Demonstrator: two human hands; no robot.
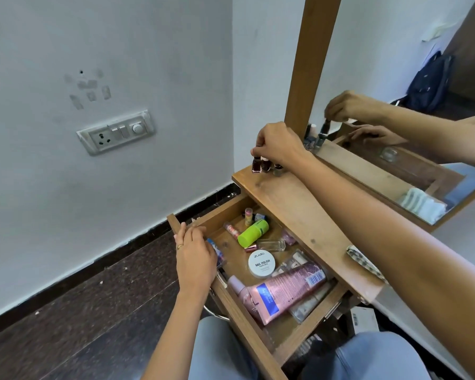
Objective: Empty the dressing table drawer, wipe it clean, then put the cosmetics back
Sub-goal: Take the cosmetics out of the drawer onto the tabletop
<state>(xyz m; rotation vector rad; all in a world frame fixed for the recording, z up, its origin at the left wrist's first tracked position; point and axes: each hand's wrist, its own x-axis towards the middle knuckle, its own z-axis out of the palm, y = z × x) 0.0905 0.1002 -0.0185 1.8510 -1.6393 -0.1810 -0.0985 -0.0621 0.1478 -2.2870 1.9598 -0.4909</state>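
The wooden drawer [242,319] stands pulled out under the dressing table top [294,204]. Inside lie a pink tube [283,289], a white nail polish remover tub [261,264], a lime-green bottle [252,232], a clear glass bottle [272,244] and several small items. My right hand [279,144] pinches the cap of a dark nail polish bottle [256,165] standing at the table top's far left corner beside two others [270,165]. My left hand [195,253] rests on the drawer's front left edge, fingers curled over the rim.
A mirror [412,149] in a wooden frame stands behind the table top and reflects my hands. A folded patterned cloth [364,263] lies on the table's near right. A wall socket plate [115,133] is on the left wall. My knees sit below the drawer.
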